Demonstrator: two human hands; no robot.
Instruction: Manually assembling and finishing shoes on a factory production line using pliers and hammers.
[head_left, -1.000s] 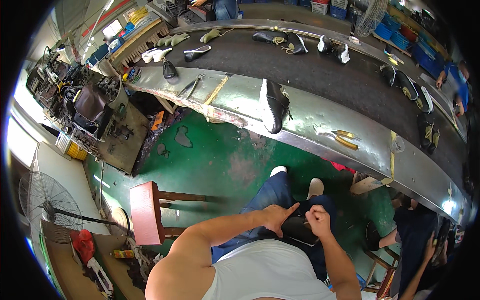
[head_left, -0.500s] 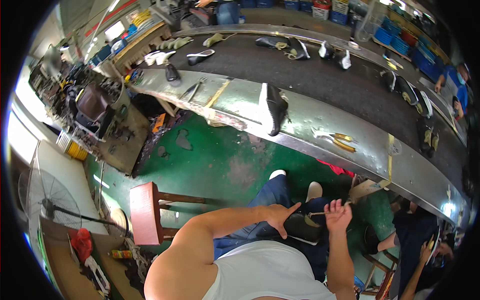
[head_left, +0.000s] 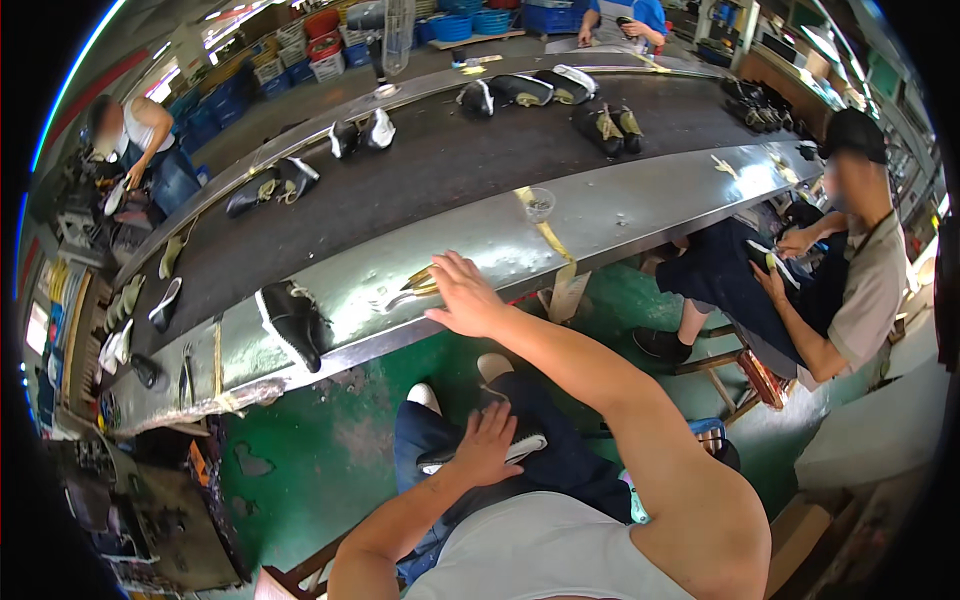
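We note the right hand (head_left: 462,298) has left the lap, now flat and unclenched on the table (head_left: 620,215) by yellow-handled pliers (head_left: 405,290), while the left hand (head_left: 490,445), fingers spread, steadies the black shoe (head_left: 478,455) on our knee.

black boot (head_left: 293,322) lies beside plastic cup (head_left: 539,204).

The right hand (head_left: 462,297) lies flat on the metal worktop (head_left: 610,215), touching yellow-handled pliers (head_left: 412,287). The left hand (head_left: 488,447) rests on a black shoe (head_left: 480,452) in the lap.
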